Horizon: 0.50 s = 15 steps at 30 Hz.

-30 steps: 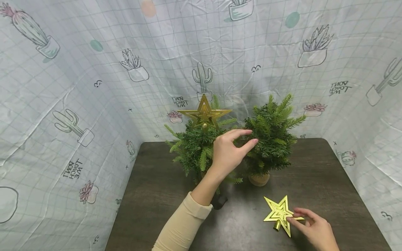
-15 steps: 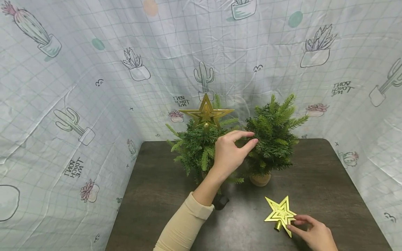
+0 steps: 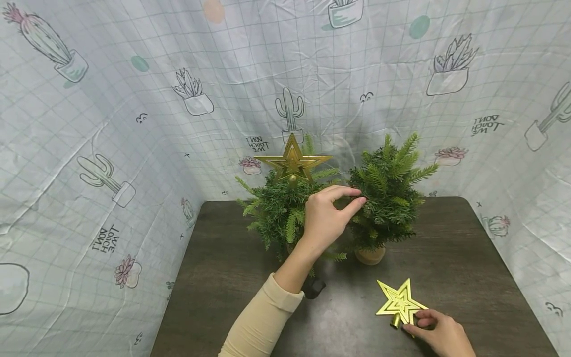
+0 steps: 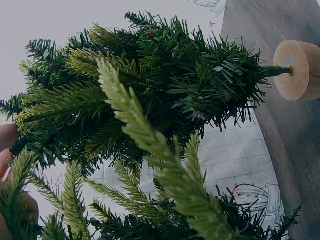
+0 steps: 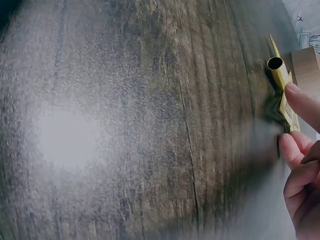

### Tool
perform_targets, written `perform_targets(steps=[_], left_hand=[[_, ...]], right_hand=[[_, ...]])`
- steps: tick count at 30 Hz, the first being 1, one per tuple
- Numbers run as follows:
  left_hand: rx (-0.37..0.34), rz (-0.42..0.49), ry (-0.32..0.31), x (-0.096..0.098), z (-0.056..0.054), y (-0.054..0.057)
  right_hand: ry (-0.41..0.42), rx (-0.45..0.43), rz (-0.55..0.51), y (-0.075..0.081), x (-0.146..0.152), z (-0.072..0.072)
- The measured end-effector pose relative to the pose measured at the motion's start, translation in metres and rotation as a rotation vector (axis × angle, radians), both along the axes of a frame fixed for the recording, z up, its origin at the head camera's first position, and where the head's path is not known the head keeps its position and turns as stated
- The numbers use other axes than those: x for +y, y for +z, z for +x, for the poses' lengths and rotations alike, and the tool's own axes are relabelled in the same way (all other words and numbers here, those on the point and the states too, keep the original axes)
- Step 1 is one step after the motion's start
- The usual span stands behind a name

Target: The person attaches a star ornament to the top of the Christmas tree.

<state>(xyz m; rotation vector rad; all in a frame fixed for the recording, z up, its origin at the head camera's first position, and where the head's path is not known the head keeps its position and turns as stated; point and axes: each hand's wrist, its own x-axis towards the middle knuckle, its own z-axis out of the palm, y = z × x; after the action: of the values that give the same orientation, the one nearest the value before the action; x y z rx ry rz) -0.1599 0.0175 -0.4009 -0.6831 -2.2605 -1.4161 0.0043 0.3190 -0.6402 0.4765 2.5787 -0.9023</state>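
My right hand pinches a gold star tree topper by its lower right points, with the socket facing toward me. My left hand reaches in front of the left small Christmas tree, its thumb and index fingertips close together at the left edge of the right small Christmas tree. Whether they pinch a twig there I cannot tell. In the left wrist view, fingers show at the left edge beside the right tree's top. A second gold star stands atop the left tree.
Both trees stand on the dark wood table, the right one on a round wooden base. A small black object sits behind my left sleeve. Grid-patterned cloth with printed cacti hangs behind and at both sides.
My right fingers have slid along the star from its right point toward its lower point. The left thumb and index fingertips have drawn slightly closer together.
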Motion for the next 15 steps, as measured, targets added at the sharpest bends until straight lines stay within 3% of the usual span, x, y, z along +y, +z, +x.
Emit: perform_targets(steps=[15], left_hand=[[0.002,-0.001,0.000,-0.0013,0.0005,-0.0008]], right_hand=[[-0.056,0.006,0.010,-0.0061,-0.0057,0.0009]])
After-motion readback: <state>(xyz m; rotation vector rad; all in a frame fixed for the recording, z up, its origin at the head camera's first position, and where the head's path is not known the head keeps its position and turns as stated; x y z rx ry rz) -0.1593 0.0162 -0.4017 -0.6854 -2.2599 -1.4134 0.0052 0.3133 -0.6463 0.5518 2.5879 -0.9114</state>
